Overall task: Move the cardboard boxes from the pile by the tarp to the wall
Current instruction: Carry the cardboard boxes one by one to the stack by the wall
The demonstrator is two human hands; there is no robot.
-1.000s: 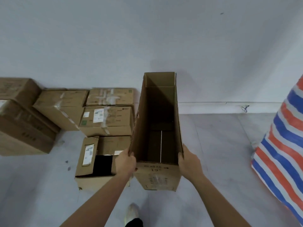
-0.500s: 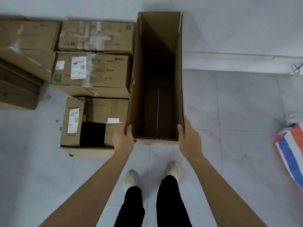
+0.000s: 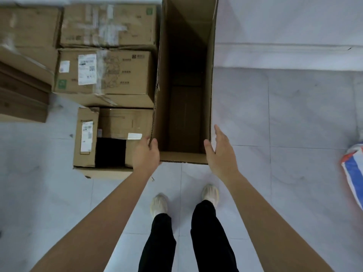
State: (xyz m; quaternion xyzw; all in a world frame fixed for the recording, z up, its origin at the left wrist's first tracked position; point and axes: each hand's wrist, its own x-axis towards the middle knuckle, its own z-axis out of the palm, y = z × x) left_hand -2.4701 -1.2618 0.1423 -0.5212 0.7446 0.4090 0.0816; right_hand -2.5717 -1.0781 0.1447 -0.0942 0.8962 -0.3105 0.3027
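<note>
1. Both arms reach forward and down. The left hand (image 3: 146, 156) is at the near-left corner of the tall open box (image 3: 182, 158), and the right hand (image 3: 220, 152) is at its near-right corner.
2. The left thumb hooks over the rim; the other fingers wrap the outer wall, pinching the cardboard.
3. The right hand's fingers (image 3: 219, 132) are straight and held together, palm facing the box's right wall. Cannot tell if they touch it.
4. The box stands on the tiled floor (image 3: 275, 114), its far end against the wall (image 3: 275, 20), touching the stacked boxes (image 3: 104, 73) on its left.
5. Inside the box only shadowed bottom flaps show.
6. The flap-open box (image 3: 86, 138) beside the left hand has a dark interior; contents unreadable.
7. The striped tarp (image 3: 353, 169) is at the right edge, well apart.
</note>
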